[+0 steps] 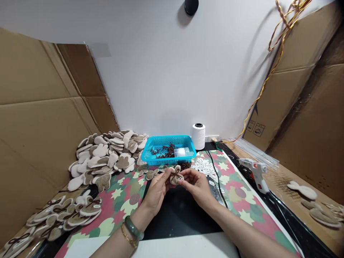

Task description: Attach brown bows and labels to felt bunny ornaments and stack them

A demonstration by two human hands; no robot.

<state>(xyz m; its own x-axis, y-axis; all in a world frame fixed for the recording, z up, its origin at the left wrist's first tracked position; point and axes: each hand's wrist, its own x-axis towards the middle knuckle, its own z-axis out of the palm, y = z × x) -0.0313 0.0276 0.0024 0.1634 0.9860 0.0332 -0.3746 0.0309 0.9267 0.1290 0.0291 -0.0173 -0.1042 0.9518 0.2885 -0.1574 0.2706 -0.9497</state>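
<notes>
Head view, the only one. Small felt piece (176, 180) with a brown bow (176, 173) held up over the black mat (182, 218), just on the near side of the blue basket (150, 160). Left hand (158, 188) closed on its left side, thumb and fingers pinching; right hand (198, 185) pinches the lower right edge, thumb and forefinger almost together, the rest curled.

Handling, by judgement: very light, soft, a little padded, gives under the fingers, fuzzy enough not to slip. Body hardly fragile; bow the weak spot, likely to twist or pull loose. Best held by the flat rim, clear of the bow.

Surface: patterned cover (239, 193) under the mat. Heap of plain felt shapes (107, 154) at left; bowed pieces (72, 215) nearer. Brown bows (163, 150) inside the basket, white thread spool (199, 137) just beside it. White tags (203, 167) right of the hands, glue gun (257, 173) farther right.

Room: pale wall (161, 79) behind, cardboard (45, 79) standing on both sides, twisted yellow cord (259, 96) hanging down at right.
</notes>
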